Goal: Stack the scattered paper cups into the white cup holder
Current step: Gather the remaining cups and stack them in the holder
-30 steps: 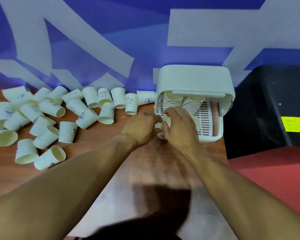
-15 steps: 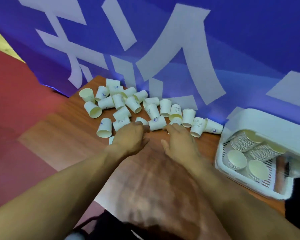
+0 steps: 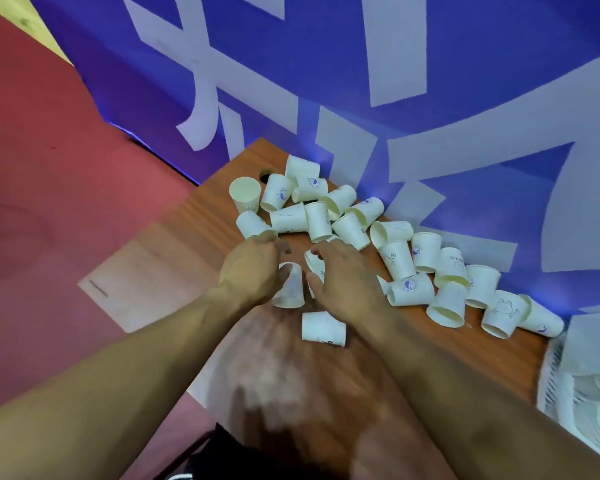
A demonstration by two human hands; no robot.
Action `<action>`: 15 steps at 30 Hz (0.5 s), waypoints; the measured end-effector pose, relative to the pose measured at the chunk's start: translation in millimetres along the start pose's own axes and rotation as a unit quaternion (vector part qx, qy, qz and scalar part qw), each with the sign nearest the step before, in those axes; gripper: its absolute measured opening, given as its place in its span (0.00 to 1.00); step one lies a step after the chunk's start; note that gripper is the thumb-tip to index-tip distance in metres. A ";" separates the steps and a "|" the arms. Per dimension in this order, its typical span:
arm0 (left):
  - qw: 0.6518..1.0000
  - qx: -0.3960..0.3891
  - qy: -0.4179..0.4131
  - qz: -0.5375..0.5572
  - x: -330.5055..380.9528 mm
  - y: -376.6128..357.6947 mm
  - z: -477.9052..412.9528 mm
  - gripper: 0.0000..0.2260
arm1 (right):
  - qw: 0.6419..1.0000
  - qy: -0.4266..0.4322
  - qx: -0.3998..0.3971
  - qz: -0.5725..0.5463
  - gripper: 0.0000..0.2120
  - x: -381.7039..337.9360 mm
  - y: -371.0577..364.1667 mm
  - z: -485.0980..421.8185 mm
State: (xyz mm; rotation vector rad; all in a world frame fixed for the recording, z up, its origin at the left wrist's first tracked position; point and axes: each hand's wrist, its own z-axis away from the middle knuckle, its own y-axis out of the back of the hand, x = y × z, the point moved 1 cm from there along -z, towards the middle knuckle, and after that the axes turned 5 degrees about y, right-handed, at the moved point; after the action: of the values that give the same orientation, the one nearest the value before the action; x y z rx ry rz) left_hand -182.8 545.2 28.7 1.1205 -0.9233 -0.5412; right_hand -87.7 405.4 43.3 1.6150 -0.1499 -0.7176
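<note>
1. The left hand [image 3: 253,268] has its thumb laid on a cup [image 3: 291,289] and its fingers curled past the cup's far side. I read that as a hold on it.
2. The right hand [image 3: 343,278] arches over a second cup [image 3: 315,266], fingers curled above it and thumb below. Blur hides whether that pinch has closed, so I cannot tell.
3. The two hands are close together, near the middle of the table [image 3: 482,362], with both cups in the gap between them.
4. The held cup lies with its wide mouth toward the person and its base toward the heap of cups [image 3: 326,216]. The heap lines the table's far edge against the blue backdrop [image 3: 465,81].
5. A loose cup [image 3: 323,329] lies on its side just nearer the person than the hands, its long axis running left to right.
6. The white cup holder [image 3: 593,344] is at the table's right edge, well apart from both hands, with stacked cups dimly visible inside.
7. The holder lies to the right of the hands, so the right hand is the nearer one. My guess is that cups should be nested mouth to base first and then carried rightward.
8. Most of the cups are still scattered, so the task looks far from done.
</note>
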 end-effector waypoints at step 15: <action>0.999 0.030 0.005 0.025 -114.4 -11.2 -131.6 0.17 | 0.950 -0.277 -0.026 -0.140 0.16 -46.8 -118.6 -133.3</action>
State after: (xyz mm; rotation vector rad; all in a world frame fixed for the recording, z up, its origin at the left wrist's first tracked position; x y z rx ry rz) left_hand -132.0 697.5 -40.0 1.1509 -0.9608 -0.4697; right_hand -90.8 564.5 -49.9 1.3606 -0.3091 -1.3775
